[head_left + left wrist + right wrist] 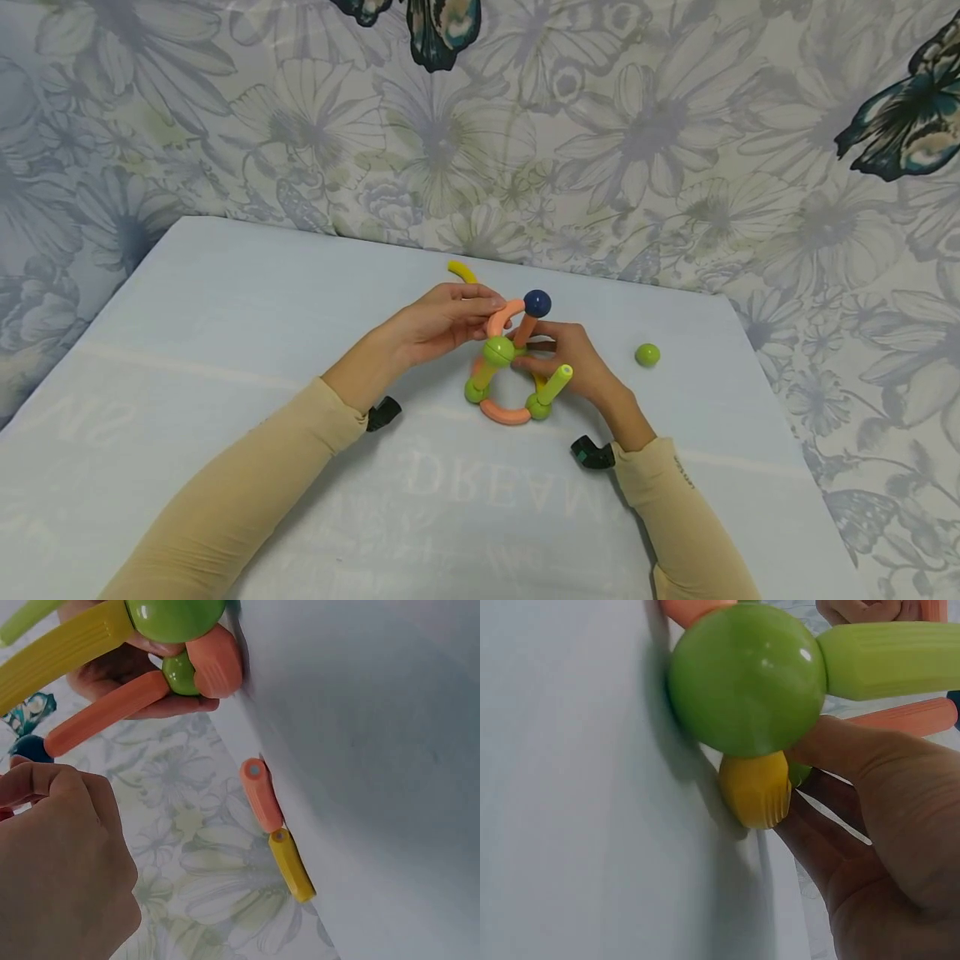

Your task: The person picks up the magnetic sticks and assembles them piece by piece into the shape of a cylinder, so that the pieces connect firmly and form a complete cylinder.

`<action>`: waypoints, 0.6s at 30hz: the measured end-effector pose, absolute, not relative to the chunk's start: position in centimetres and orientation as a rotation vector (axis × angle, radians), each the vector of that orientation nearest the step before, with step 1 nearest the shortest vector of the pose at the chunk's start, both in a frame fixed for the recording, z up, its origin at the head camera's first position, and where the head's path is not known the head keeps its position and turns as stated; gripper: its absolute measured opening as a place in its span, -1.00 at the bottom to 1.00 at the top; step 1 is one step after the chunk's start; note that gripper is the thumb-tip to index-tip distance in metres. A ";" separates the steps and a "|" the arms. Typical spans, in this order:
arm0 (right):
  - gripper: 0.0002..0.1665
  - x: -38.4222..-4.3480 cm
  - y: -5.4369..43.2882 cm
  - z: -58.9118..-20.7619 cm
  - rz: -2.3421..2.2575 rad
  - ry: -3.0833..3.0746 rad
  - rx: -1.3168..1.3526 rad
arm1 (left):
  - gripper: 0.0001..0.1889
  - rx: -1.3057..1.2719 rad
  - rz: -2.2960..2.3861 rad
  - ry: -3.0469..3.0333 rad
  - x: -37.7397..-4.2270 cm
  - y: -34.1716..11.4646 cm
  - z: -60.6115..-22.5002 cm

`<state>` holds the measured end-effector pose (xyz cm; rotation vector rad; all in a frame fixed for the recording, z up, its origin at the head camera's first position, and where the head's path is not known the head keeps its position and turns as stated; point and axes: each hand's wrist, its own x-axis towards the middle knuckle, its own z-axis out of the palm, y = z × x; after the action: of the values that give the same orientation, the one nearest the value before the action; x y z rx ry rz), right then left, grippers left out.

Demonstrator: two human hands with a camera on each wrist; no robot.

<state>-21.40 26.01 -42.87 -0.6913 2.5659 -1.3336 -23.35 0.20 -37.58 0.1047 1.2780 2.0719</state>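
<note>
A toy frame of sticks and balls stands on the table, with an orange curved stick (pixel 506 416) and green balls (pixel 538 407) low down. My left hand (pixel 442 323) pinches an upper orange curved stick (pixel 502 320), which runs between a green ball (pixel 498 351) and a dark blue ball (pixel 537 303). An orange straight stick (pixel 109 712) leads down from the blue ball. Behind the frame, my right hand (pixel 573 358) holds a low green ball (pixel 800 774), mostly hidden by its fingers. A light green stick (pixel 555 385) slants up at the front right.
A loose green ball (pixel 647 355) lies to the right. Near the table's far edge lie a loose yellow stick (pixel 292 866) and a loose orange stick (pixel 262 796). The patterned wall (pixel 450 150) rises right behind the table (pixel 225 283).
</note>
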 end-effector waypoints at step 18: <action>-0.74 -21.7 26.7 -43.0 -1.320 2.558 -0.698 | -0.79 0.534 1.459 1.897 -24.7 -1.5 -39.7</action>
<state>-21.68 26.75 -42.96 -0.6977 2.5578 -1.3197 -24.65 -1.46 -39.67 0.5344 1.8969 1.4590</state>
